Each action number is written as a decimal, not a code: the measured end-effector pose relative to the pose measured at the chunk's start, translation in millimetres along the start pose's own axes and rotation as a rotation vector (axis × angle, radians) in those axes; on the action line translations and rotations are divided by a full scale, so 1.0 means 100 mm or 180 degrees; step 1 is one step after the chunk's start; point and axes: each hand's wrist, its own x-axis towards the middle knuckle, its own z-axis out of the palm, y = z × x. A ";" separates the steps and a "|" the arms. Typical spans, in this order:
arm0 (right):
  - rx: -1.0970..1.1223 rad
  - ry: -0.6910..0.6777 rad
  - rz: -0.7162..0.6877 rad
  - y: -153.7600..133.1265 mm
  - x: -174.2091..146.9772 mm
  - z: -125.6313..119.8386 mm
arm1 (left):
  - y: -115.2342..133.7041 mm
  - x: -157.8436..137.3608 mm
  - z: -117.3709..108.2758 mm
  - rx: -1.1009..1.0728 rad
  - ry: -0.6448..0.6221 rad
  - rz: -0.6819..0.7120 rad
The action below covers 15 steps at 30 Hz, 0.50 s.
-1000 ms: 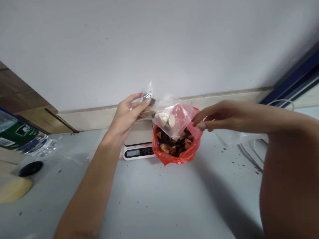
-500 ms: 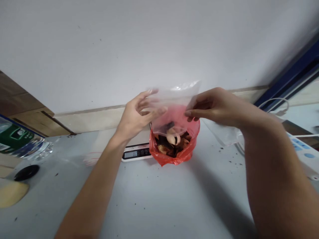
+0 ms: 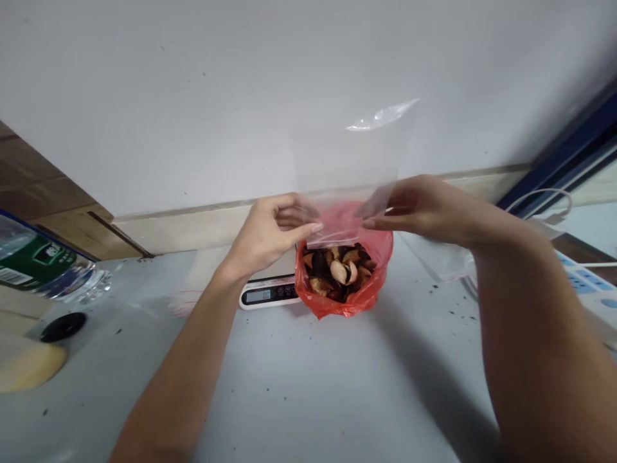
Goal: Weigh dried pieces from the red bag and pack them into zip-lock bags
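Note:
Between my hands a clear plastic bag [image 3: 354,151] stands upright, its lower edge above a red plastic bag [image 3: 344,307]. My left hand [image 3: 277,228] pinches the clear bag near its lower left edge, thumb toward me. On the other side my right hand [image 3: 417,209] grips it with thumb and fingers. Dried brown pieces [image 3: 325,267], with one pale curled piece [image 3: 344,272] on top, fill the open red bag. Partly behind the red bag lies a white digital scale [image 3: 245,302] with a small lit display [image 3: 259,296].
At the left a bottle with a green label [image 3: 41,260] lies near a black round cap [image 3: 63,326] and a yellowish object [image 3: 33,366]. More clear bags [image 3: 180,301] lie left of the scale. A white power strip [image 3: 590,283] and cable are at the right.
My left hand has gone from spread fingers to a pinch on the clear bag. The clear bag now stands taller above my hands, and more of the dried pieces shows.

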 end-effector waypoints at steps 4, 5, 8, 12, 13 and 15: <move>0.0223 -0.0026 0.0029 -0.04 0.00 0.05 | 0.03 -0.03 -0.01 -0.0013 -0.0157 -0.0171; 0.0306 0.0040 0.0046 -0.06 0.00 0.07 | 0.03 -0.03 -0.01 -0.0071 -0.0162 -0.0212; 0.0480 0.0242 0.0074 -0.12 0.00 0.12 | 0.01 -0.02 -0.07 -0.0465 0.0164 -0.0150; 0.0554 0.0245 -0.0034 -0.17 0.03 0.17 | -0.04 0.00 -0.23 -0.0516 0.0451 0.0013; 0.0555 0.0312 -0.0039 -0.17 0.05 0.19 | -0.05 -0.01 -0.27 -0.0455 0.0466 0.0007; 0.0535 0.0534 -0.0016 -0.16 0.07 0.22 | -0.07 -0.01 -0.34 -0.0387 0.0568 -0.0016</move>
